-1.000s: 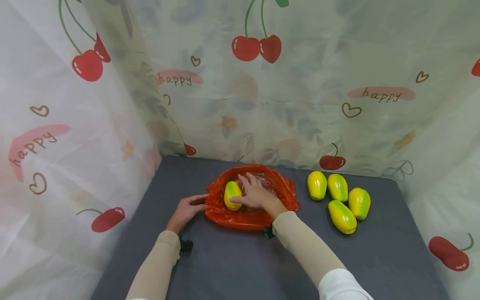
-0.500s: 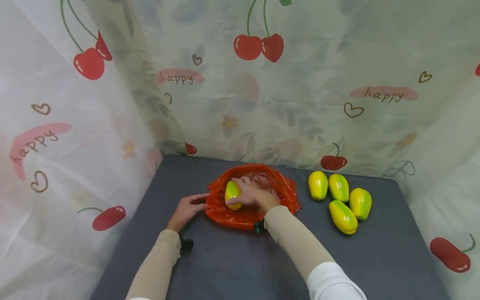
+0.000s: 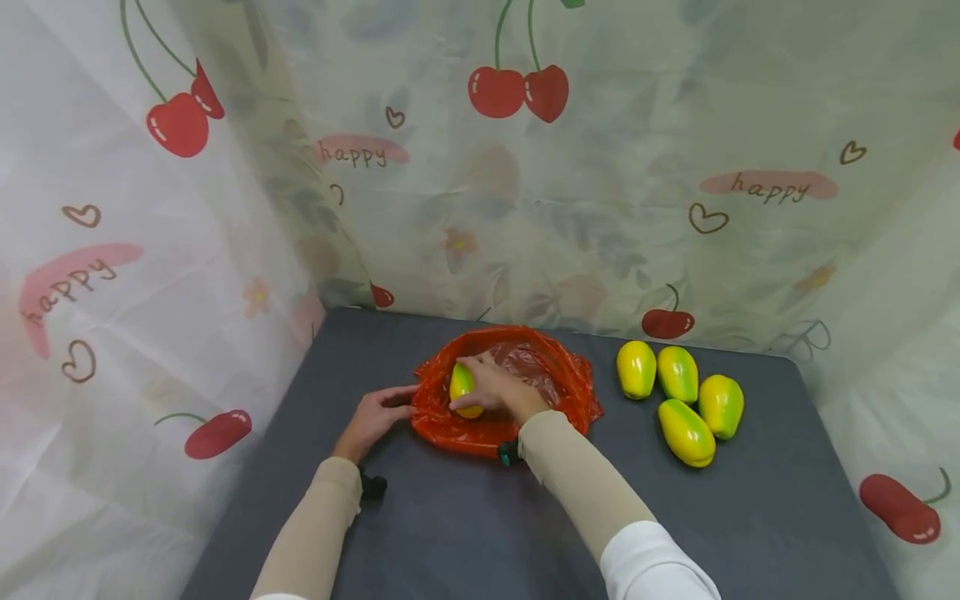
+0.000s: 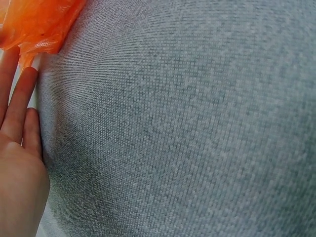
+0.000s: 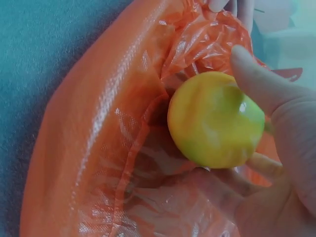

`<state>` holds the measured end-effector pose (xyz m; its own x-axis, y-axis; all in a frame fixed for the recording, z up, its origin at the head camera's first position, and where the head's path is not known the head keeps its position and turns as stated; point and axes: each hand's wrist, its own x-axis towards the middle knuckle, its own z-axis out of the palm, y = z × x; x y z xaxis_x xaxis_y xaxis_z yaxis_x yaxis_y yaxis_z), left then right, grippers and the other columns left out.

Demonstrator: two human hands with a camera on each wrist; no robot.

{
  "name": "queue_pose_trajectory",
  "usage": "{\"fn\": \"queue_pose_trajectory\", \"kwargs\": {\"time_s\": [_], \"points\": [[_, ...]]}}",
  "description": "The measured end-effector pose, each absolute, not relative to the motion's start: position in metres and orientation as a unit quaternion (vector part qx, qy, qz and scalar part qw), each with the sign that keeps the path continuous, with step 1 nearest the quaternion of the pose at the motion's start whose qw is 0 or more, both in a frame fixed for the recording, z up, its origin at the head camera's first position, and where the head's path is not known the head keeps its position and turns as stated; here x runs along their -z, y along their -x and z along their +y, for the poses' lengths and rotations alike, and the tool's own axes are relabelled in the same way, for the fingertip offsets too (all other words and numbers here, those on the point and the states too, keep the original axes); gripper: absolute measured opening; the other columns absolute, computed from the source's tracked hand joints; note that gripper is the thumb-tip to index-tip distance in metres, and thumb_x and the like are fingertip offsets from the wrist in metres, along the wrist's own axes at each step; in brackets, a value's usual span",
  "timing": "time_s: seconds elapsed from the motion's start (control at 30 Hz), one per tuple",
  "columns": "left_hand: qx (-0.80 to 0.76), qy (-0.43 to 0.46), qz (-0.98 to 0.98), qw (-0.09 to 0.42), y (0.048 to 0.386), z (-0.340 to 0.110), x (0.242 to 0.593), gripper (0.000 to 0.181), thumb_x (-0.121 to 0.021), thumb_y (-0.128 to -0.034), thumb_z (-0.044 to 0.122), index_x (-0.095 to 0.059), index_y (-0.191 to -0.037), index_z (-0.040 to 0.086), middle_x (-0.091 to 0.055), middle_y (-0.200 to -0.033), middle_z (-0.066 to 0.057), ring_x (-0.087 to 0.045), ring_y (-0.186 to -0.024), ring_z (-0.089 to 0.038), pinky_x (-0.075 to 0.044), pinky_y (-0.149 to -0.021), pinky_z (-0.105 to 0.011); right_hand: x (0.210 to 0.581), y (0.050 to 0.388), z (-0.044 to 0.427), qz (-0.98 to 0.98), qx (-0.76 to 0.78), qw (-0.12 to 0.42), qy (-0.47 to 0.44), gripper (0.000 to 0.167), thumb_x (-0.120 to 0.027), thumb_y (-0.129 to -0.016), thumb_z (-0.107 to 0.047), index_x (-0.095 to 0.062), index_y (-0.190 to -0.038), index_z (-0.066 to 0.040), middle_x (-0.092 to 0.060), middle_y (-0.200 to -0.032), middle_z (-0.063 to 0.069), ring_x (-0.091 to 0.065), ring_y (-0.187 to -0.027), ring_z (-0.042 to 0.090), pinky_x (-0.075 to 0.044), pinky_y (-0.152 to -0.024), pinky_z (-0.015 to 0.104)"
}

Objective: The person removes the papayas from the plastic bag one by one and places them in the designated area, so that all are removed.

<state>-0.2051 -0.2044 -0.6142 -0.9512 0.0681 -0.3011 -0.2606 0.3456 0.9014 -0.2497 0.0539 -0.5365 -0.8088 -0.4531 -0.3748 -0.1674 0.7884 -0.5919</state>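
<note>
A red-orange plastic bag [image 3: 465, 446] lies spread on the table with its mouth facing up. Inside its left half is a yellow-green papaya [image 3: 461, 385], partly covered by my right hand [image 3: 498, 392]. The right wrist view has the thumb on one side of this papaya [image 5: 215, 121] and fingers beneath it, holding it. At the bag's left edge my left hand [image 3: 375, 419] touches the plastic. Its fingers [image 4: 22, 103] look straight in the left wrist view, the tips against the bag [image 4: 47, 24]; the thumb is out of that view.
To the right of the bag, several more papayas [image 3: 686, 433] lie grouped on the dark grey table [image 3: 450, 533]. A cherry-printed curtain [image 3: 600, 250] hangs behind the table and along both sides.
My right hand has moved a little left and closed round the papaya in the bag, the thumb and fingers coming over it. The left hand stays at the bag's edge.
</note>
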Motion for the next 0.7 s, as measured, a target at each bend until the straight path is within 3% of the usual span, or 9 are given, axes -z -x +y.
{"fn": "queue_pose_trajectory", "kwargs": {"time_s": [0.7], "points": [[-0.576, 0.052, 0.804, 0.138, 0.2025, -0.2011, 0.6105, 0.044, -0.081, -0.0876, 0.024, -0.071, -0.13, 0.029, -0.068, -0.138, 0.001, -0.058, -0.134, -0.023, -0.045, -0.116, -0.049, 0.5442, 0.2504, 0.0623, 0.907, 0.283, 0.254, 0.182, 0.081, -0.077, -0.09, -0.036, -0.037, -0.158, -0.019, -0.035, -0.157, 0.013, -0.047, -0.127, 0.027, -0.046, -0.112, 0.049]]}}
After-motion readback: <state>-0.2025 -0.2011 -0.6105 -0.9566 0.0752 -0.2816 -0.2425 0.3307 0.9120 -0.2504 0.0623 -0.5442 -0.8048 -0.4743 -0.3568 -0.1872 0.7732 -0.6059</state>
